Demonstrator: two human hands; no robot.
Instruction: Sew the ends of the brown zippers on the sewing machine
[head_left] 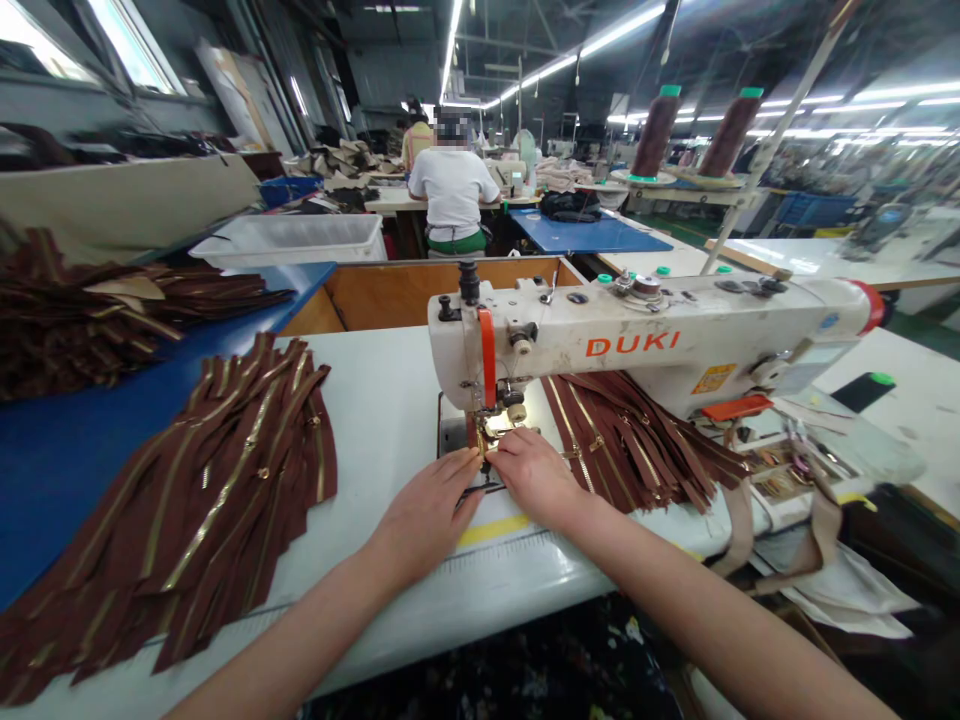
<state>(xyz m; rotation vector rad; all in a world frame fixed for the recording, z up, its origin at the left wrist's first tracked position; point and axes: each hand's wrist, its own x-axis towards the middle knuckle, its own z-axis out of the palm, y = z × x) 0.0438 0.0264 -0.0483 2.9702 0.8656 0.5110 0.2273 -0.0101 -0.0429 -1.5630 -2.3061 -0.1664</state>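
Note:
At the needle of a white sewing machine, my two hands meet over a narrow brown zipper with gold teeth. My left hand holds its near end, fingers pressed together and thumb lower down. From the other side my right hand pinches the same end with bent fingers. The presser foot and my fingertips cover much of this zipper. Left of my hands lies a pile of brown zippers with gold teeth and pulls. More brown zippers lie under the machine arm, right of my right hand.
A heap of brown zippers sits on the blue table at left. Beyond stand a white bin and a seated person. A tray of small tools and thread cones are at right.

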